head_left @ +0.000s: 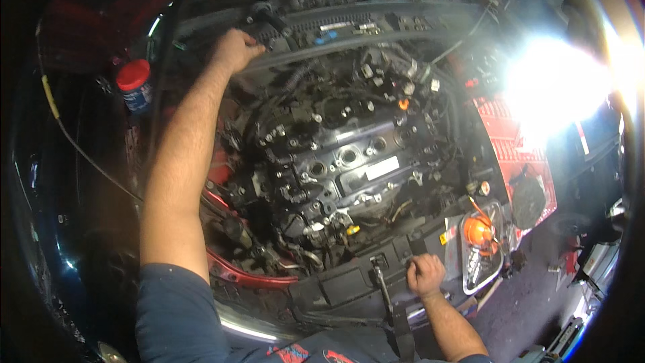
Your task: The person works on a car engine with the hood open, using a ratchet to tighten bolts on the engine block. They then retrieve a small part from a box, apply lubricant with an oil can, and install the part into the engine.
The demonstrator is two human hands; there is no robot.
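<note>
Here the left hand (pixel 234 49) curls its fingers around a black hose (pixel 269 19) at the engine bay's (pixel 349 154) far edge. The right hand (pixel 424 273) grips the front panel (pixel 349 282), fingers pressed together.

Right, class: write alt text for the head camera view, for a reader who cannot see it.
A person leans over an open car engine bay, left hand closed in a grip on a black hose at the far side, right hand resting on the black front panel. A red-capped blue can stands at left, and a bright work light glares at right.
</note>
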